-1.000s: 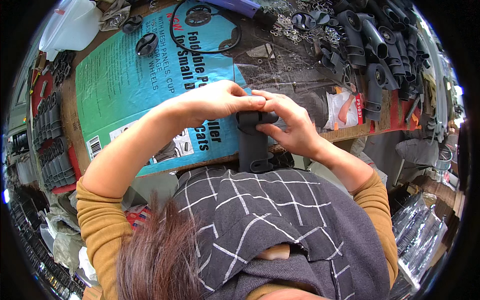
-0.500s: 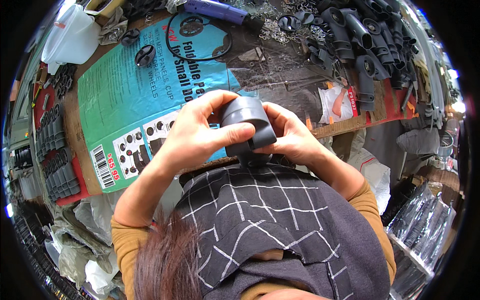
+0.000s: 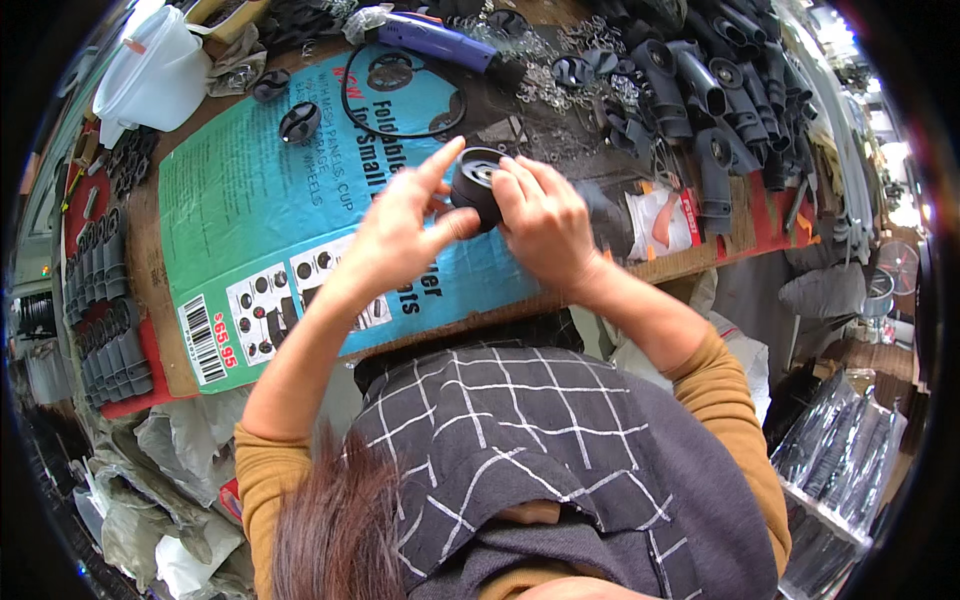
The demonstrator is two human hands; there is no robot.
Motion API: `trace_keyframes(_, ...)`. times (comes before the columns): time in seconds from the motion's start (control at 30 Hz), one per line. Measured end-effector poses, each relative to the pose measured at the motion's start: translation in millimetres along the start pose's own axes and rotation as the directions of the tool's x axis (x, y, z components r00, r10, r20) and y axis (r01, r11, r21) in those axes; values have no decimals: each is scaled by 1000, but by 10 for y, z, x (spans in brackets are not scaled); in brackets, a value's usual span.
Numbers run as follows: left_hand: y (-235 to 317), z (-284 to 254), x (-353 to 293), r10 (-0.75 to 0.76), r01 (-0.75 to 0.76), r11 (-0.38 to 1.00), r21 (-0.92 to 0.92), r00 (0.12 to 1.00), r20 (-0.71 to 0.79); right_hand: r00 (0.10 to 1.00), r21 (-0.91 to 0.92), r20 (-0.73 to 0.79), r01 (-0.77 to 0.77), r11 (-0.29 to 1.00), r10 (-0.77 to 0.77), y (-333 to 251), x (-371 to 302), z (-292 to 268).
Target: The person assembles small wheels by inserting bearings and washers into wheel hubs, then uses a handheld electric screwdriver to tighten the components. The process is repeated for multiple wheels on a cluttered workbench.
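Observation:
Over the printed cardboard, both my hands are on a black round plastic part (image 3: 476, 194). Its upper face is a recessed ring with a pale, metallic-looking spot in the middle. My right hand (image 3: 545, 215) grips it from the right, fingers bent over the rim. On the other side my left hand (image 3: 400, 225) has its thumb against the lower side and some fingers curled at the left edge. The left index finger sticks up past the part. My fingers hide much of its sides. Just beyond lies a thin black ring (image 3: 455, 118) on the cardboard (image 3: 240, 220).
A purple power tool (image 3: 435, 42) lies at the back. Small metal pieces (image 3: 575, 75) are scattered beside it. Dark grey tubular fittings (image 3: 715, 150) pile up at right, with more grey fittings (image 3: 98, 258) at left. A white bucket (image 3: 150, 75) stands at far left.
Both hands have moved away from my body, over the cardboard. The part has turned, so its round recessed face now shows. My right hand has shifted to grip over its rim.

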State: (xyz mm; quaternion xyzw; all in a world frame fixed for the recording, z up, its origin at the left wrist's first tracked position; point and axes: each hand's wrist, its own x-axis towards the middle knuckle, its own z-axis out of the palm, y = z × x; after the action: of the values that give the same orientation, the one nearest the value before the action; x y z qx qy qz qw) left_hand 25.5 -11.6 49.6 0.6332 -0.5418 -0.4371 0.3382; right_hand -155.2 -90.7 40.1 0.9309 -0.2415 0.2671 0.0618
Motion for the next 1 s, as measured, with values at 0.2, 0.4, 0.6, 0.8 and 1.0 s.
trace_keyframes(0.2, -234, 505, -7, 169, -195, 979, -52, 934, -315, 995, -192, 35, 98, 976, -93, -351, -261, 83)
trace_keyframes(0.4, -316, 579, 330, 377, -331, 926, 181, 807, -454, 941, 494, 105, -330, 805, 321, 25, -88, -14)
trace_keyframes(0.6, -269, 390, 302, 357, -325, 932, 160, 899, -253, 576, 573, 773, -814, 97, 264, 398, 115, 115)
trace_keyframes(0.8, -108, 433, 304, 211, -178, 973, 147, 944, -254, 540, 575, 791, -817, -47, 286, 366, -22, 145)
trace_keyframes(1.0, -142, 556, 279, 241, -222, 970, 95, 880, -409, 604, 596, 721, -791, 141, 339, 507, 90, 125)
